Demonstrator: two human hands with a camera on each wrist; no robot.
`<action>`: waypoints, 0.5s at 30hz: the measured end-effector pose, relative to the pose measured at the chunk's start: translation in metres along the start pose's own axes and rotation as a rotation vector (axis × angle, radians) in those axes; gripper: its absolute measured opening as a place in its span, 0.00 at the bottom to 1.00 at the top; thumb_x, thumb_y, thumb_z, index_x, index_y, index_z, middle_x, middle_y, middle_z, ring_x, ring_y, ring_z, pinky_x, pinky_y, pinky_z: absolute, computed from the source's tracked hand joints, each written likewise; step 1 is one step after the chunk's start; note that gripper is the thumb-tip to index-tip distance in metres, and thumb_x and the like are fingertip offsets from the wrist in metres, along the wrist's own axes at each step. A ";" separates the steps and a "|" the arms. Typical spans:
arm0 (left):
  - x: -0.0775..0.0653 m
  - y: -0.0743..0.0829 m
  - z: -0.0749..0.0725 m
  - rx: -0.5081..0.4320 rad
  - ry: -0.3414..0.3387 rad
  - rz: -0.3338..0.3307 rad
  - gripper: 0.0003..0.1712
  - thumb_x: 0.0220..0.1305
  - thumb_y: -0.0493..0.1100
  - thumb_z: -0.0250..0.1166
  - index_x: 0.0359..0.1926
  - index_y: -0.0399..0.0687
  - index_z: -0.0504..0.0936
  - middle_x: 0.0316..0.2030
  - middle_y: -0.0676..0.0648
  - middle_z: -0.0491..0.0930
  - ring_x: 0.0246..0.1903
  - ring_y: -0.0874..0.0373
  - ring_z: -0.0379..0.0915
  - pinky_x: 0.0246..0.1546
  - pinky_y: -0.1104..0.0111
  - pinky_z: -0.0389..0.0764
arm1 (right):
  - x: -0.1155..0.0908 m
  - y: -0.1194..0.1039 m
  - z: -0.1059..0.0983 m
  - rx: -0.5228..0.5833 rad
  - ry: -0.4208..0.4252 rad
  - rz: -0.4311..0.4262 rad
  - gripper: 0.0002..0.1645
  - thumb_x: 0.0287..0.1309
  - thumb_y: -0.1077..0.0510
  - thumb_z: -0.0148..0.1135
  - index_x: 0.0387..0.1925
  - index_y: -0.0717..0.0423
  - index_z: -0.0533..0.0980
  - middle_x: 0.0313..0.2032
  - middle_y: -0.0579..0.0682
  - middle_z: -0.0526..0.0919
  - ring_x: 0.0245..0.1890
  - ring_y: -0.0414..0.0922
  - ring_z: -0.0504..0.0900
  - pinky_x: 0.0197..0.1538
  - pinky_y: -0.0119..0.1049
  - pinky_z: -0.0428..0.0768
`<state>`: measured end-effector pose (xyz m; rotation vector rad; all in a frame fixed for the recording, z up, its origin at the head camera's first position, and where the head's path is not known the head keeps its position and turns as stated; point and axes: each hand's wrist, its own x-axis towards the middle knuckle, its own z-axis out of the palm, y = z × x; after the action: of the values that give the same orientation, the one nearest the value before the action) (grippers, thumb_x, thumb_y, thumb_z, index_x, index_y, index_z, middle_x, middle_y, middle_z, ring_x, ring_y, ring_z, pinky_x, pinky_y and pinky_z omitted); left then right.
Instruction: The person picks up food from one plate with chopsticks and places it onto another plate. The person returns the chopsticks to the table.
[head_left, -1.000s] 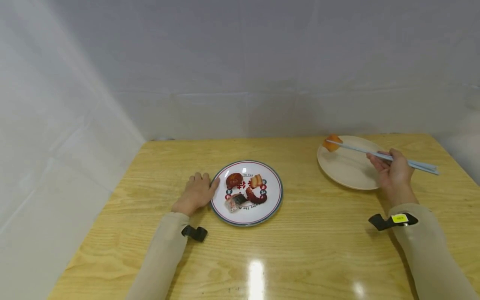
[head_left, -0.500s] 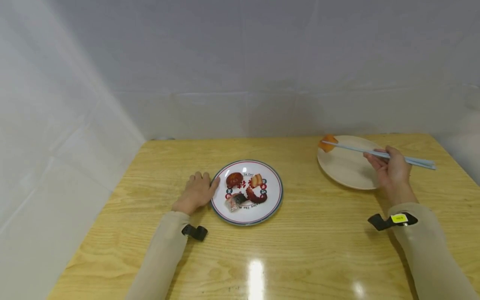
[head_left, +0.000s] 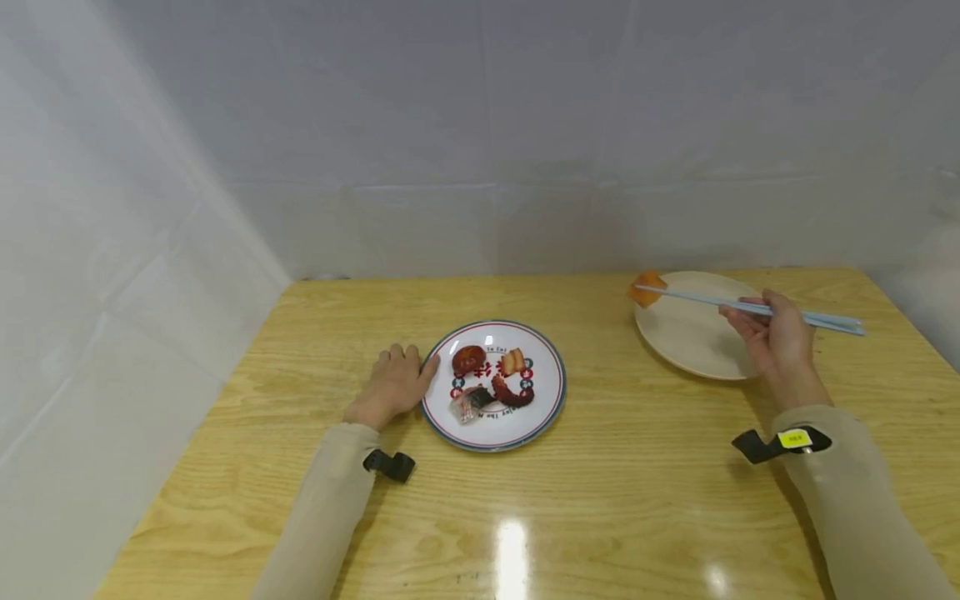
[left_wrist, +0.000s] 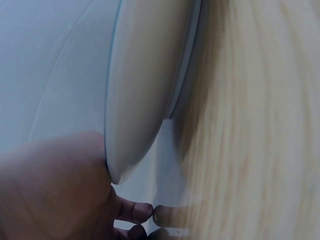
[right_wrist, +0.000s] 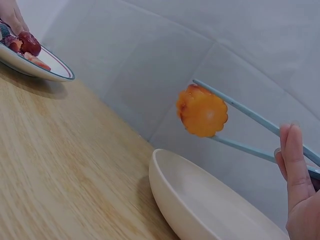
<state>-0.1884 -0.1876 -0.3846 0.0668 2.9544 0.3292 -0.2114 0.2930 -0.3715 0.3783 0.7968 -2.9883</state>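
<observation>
In the head view my right hand [head_left: 780,342] holds a pair of light blue chopsticks [head_left: 738,305]. Their tips pinch an orange food piece with a scalloped edge [right_wrist: 202,111], which the right wrist view shows up above the rim of a cream plate [right_wrist: 175,200]. My left hand [head_left: 393,385] lies on the table with its thumb at the left rim of a white plate [head_left: 540,417] with red and blue rings. On that plate are a round reddish-brown food piece [head_left: 468,359], a layered pork-like slice [head_left: 513,362], a dark red curled tentacle [head_left: 513,395] and a fish-like chunk with dark skin [head_left: 471,404].
Both plates stand on a glossy wooden table [head_left: 615,500], the cream one close to the far edge at the right. A pale sheet [head_left: 480,125] hangs behind the table and along its left side. Black camera straps [head_left: 783,444] sit on both wrists.
My right hand has shifted slightly left, carrying the orange piece in the chopsticks to just past the cream plate's left rim. The left hand and white plate have stayed put.
</observation>
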 end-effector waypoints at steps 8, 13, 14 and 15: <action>0.000 -0.002 0.000 0.000 -0.006 -0.005 0.34 0.76 0.57 0.39 0.57 0.25 0.66 0.48 0.29 0.65 0.51 0.36 0.61 0.58 0.48 0.61 | -0.001 0.004 0.003 -0.010 -0.021 0.007 0.25 0.74 0.59 0.41 0.26 0.72 0.75 0.24 0.66 0.80 0.29 0.58 0.86 0.32 0.38 0.82; 0.000 -0.002 0.000 0.000 -0.009 -0.008 0.34 0.76 0.57 0.39 0.56 0.26 0.66 0.47 0.30 0.65 0.49 0.37 0.61 0.57 0.48 0.62 | -0.001 0.006 0.005 -0.028 -0.028 0.008 0.24 0.74 0.59 0.41 0.28 0.71 0.74 0.25 0.66 0.80 0.29 0.58 0.86 0.32 0.37 0.82; 0.001 -0.002 0.000 0.000 -0.009 -0.008 0.34 0.76 0.57 0.39 0.56 0.26 0.66 0.47 0.31 0.65 0.49 0.38 0.61 0.57 0.48 0.62 | -0.001 0.007 0.005 -0.032 -0.028 0.007 0.23 0.74 0.59 0.41 0.28 0.71 0.74 0.25 0.66 0.80 0.29 0.58 0.86 0.32 0.37 0.82; 0.001 -0.002 0.000 0.000 -0.009 -0.008 0.34 0.76 0.57 0.39 0.56 0.26 0.66 0.47 0.31 0.65 0.49 0.38 0.61 0.57 0.48 0.62 | -0.001 0.008 0.006 -0.034 -0.029 0.006 0.23 0.74 0.59 0.41 0.28 0.71 0.74 0.25 0.66 0.80 0.29 0.58 0.86 0.32 0.37 0.82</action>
<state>-0.1892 -0.1891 -0.3854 0.0559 2.9446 0.3265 -0.2106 0.2833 -0.3699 0.3352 0.8411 -2.9634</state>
